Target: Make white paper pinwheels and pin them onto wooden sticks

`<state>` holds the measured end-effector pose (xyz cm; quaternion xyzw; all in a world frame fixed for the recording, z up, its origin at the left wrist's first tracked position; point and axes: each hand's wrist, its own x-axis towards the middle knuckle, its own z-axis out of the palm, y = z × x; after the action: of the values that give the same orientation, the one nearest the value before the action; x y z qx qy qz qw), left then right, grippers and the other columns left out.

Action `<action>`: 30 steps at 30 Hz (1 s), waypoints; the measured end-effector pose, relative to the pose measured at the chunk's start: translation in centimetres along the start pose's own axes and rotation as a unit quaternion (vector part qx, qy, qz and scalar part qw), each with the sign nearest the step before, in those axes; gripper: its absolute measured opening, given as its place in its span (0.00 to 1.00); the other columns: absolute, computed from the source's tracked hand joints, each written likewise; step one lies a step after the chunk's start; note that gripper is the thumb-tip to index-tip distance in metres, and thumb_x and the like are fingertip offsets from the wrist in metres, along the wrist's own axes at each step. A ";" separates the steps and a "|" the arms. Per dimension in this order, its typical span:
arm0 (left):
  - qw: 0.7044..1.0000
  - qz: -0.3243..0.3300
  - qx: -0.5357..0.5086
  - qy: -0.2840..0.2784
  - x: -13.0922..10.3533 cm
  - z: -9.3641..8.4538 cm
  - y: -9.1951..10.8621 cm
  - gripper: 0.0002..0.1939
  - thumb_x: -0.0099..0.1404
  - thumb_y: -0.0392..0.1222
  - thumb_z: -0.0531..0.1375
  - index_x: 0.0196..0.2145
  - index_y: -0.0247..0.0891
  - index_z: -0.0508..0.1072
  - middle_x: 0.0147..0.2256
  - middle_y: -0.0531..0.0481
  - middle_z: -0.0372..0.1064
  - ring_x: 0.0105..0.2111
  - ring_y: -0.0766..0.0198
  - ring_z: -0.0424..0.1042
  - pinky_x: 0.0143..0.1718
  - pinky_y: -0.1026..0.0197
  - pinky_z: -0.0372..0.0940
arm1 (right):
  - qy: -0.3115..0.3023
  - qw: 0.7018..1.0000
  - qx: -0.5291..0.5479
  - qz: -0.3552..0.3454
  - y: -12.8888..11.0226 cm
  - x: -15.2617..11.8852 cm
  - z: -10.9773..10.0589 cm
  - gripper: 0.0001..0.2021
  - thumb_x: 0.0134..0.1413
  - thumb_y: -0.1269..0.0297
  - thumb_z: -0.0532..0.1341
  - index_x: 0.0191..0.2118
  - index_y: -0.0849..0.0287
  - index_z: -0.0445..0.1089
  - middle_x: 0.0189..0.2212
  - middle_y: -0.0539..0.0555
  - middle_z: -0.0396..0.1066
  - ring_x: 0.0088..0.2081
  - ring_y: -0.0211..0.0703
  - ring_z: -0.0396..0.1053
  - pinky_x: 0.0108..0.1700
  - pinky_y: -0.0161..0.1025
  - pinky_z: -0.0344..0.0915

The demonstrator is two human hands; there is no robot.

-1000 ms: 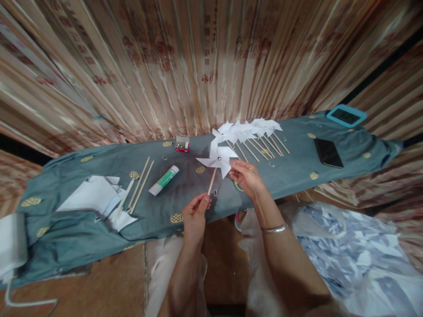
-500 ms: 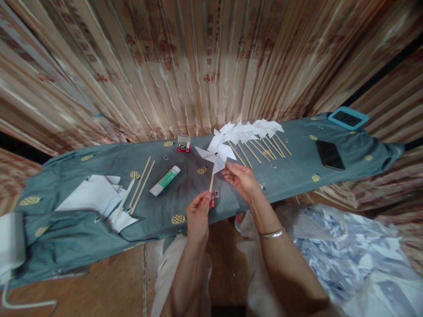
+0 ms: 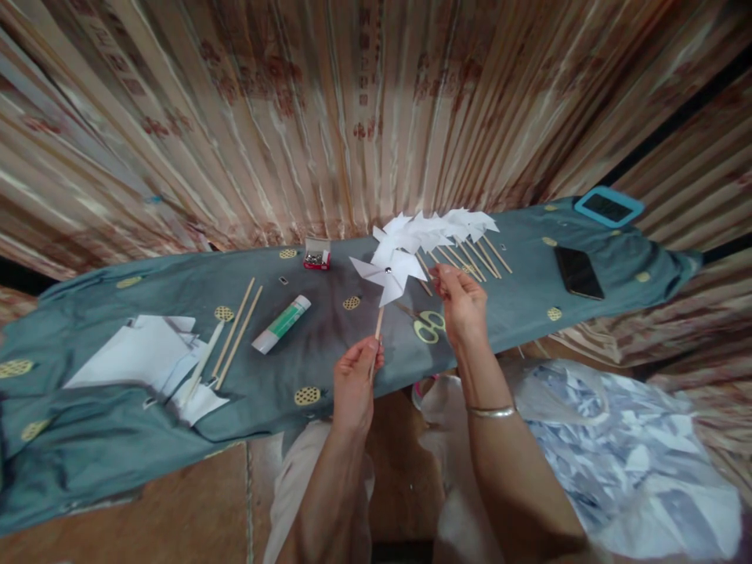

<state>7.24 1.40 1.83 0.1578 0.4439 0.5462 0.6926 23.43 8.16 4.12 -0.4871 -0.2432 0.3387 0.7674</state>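
Observation:
My left hand [image 3: 354, 384] is closed around the wooden stick of a white paper pinwheel [image 3: 392, 276], held upright above the cloth with a metal pin at its centre. To the right of its blades is my right hand [image 3: 461, 301], fingers drawn together with nothing visible in them, a small gap from the nearest blade tip. Scissors [image 3: 432, 327] with yellow-green handles lie beneath, between the two hands. Behind the held pinwheel, a row of several finished pinwheels [image 3: 464, 225] lies overlapping, sticks pointing toward me.
On the grey-green cloth [image 3: 329, 345] are a glue stick [image 3: 282, 323], two loose sticks [image 3: 240, 337], paper sheets [image 3: 132, 352] under a white pen-like rod [image 3: 204, 360], and an open box of pins [image 3: 317, 257]. Rightward lie a phone [image 3: 579, 272] and a blue-framed device [image 3: 609, 207]. A bag of paper scraps [image 3: 628, 446] sits lower right.
My right hand has moved right, away from the pinwheel's lower blade, uncovering the scissors. The blades have turned slightly. My left hand keeps its hold on the stick, and the view has shifted a little.

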 end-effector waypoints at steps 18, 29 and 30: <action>0.997 0.013 0.069 -0.026 0.3 0.4 -1.4 0.17 0.42 0.48 0.73 0.28 0.34 0.80 0.23 0.53 0.72 0.22 0.73 0.65 0.29 0.68 0.61 | -0.044 0.990 -0.008 0.131 0.1 1.1 0.5 0.09 0.41 0.56 0.68 0.27 0.55 0.74 0.25 0.45 0.74 0.24 0.31 0.66 0.26 0.30 0.63; 0.998 0.021 0.065 -0.012 0.5 0.1 -1.5 0.17 0.41 0.48 0.74 0.27 0.35 0.80 0.23 0.52 0.73 0.23 0.73 0.66 0.30 0.68 0.61 | -0.032 0.989 -0.004 0.144 -0.3 0.6 0.8 0.05 0.45 0.63 0.66 0.25 0.57 0.72 0.23 0.45 0.72 0.24 0.32 0.66 0.23 0.29 0.63; 0.998 0.020 0.063 -0.011 0.5 0.2 -1.5 0.17 0.41 0.48 0.74 0.27 0.35 0.80 0.23 0.52 0.74 0.23 0.73 0.66 0.30 0.68 0.62 | -0.035 0.989 -0.003 0.146 -0.4 0.5 0.9 0.05 0.45 0.63 0.66 0.25 0.57 0.72 0.23 0.46 0.72 0.24 0.32 0.66 0.23 0.29 0.63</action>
<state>8.30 1.32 0.65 0.2158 0.4666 0.5295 0.6747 23.26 8.94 4.83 -0.5074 -0.1972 0.4632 0.6994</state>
